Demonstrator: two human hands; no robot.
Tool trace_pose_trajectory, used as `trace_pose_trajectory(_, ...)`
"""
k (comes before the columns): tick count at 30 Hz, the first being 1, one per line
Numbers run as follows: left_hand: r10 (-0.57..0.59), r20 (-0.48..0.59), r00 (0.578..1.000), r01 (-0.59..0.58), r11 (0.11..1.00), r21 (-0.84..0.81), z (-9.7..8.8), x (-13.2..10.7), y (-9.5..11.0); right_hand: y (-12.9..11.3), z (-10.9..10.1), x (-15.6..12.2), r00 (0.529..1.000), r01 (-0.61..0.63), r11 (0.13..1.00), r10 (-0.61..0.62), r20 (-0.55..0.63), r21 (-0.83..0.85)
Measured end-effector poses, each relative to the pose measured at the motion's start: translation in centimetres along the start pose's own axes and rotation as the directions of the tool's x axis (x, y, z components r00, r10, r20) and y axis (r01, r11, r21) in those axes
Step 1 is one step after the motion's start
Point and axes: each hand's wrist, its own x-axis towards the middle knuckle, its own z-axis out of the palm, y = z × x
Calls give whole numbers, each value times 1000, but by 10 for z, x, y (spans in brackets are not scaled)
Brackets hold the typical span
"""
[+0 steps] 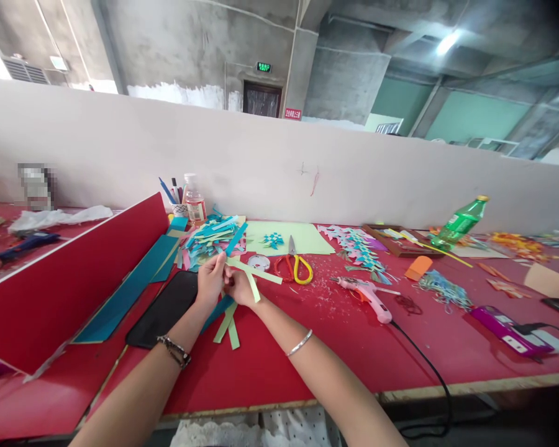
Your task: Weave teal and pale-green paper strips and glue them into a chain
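Note:
My left hand and my right hand meet above the red table, both pinched on a bundle of crossed paper strips, pale green and blue. One blue strip sticks up to the right, green ones hang down below my hands. A pile of more cut strips lies just behind them. My left wrist wears a beaded bracelet, my right a silver bangle.
A black phone lies left of my hands beside a red divider board. Scissors, a pink glue gun with its cord, woven paper pieces, a green bottle and a pen cup stand around.

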Motion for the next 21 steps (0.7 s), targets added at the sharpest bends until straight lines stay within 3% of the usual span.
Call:
trace_pose_trajectory(6, 9, 18, 1000, -10, 1000, 20, 1, 0, 1, 9, -23, 7, 997, -29, 962, 47, -61, 272)
trace_pose_trajectory(11, 41, 21, 999, -43, 989, 143, 2, -4, 5, 20, -68, 1, 972, -47, 874, 152, -179, 484)
trace_pose_trajectory(16, 134, 194, 972, -193, 925, 326, 7, -11, 6, 27, -117, -22, 937, 21, 749, 217, -275, 662)
trace_pose_trajectory(21, 167, 281, 945, -271, 882, 386, 10, -14, 4, 21, -145, -41, 939, 88, 650, 199, -281, 755)
